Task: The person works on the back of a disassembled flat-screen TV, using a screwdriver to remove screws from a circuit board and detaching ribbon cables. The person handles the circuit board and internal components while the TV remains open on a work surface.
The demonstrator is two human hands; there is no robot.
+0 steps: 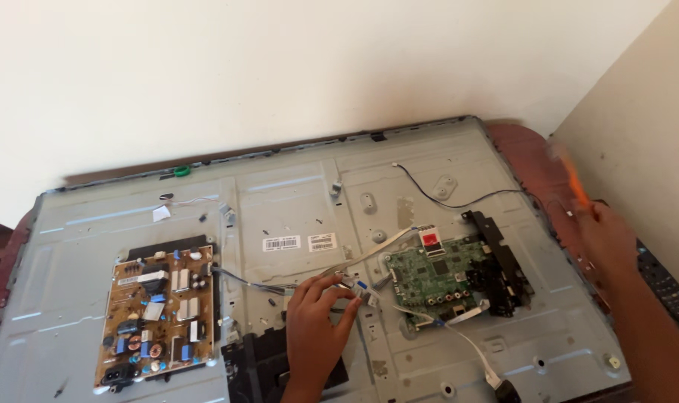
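Nearest me, my left hand (318, 317) rests on the grey metal back panel (294, 194) of the opened flat screen, fingers curled and pinching the end of a flat ribbon cable (369, 257) at its small connector (365, 292), just left of the green main board (436, 280). A black bracket (503, 261) runs along that board's right edge, and a grey cable (474, 351) trails from the board toward the near edge, ending in a dark plug (508, 391). To the near left lies the tan power board (160, 317), well apart from my left hand, with thin wires (250, 282) running from it toward the centre. My right hand (604, 242) is at the panel's right edge, blurred, closed around something orange (576, 183); I cannot tell what the object is. A dark remote (664, 287) lies just right of it. Farther off, a black wire (444, 200) loops across the panel, with two white labels (300, 242) near the middle and a green piece (182, 171) on the far rim, against the pale wall (279, 67).
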